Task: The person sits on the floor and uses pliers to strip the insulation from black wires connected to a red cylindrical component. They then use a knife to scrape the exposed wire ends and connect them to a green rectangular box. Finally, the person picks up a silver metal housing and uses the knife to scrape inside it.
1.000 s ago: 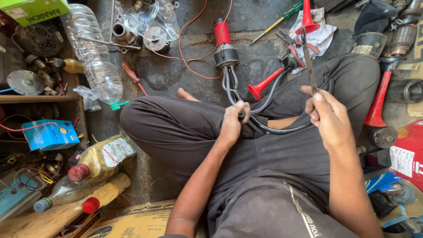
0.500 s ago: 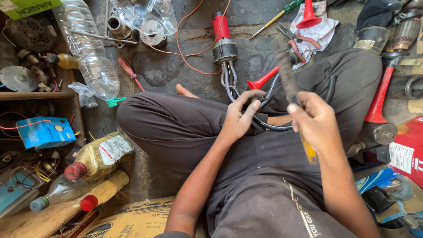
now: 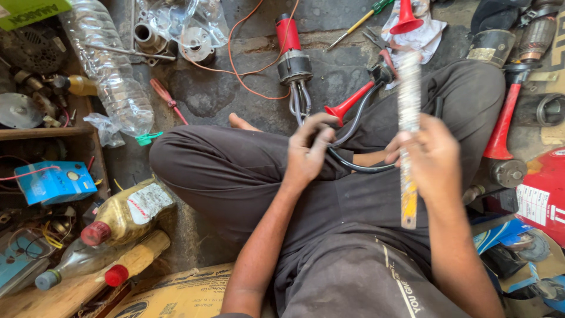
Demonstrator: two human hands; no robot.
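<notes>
I sit cross-legged on the floor in dark trousers. My left hand [image 3: 309,150] grips a black hose [image 3: 359,168] that loops across my lap toward a small red horn [image 3: 348,106] and a red cylindrical pump unit [image 3: 292,52]. In my right hand [image 3: 432,159] I hold a long thin tool [image 3: 408,135] upright, blurred by motion, with a pale upper length and a yellow lower end. The two hands are close together above my lap.
A clear plastic bottle [image 3: 109,82], amber oil bottles [image 3: 120,218], a blue box [image 3: 54,181] and metal parts crowd the left. A long red horn [image 3: 503,126], a red canister [image 3: 544,191] and motor parts lie right. A screwdriver [image 3: 359,22], a cloth and orange wire are ahead.
My right hand has swung the long tool from tilted to nearly upright. My left hand has shifted its grip along the black hose and come a little nearer.
</notes>
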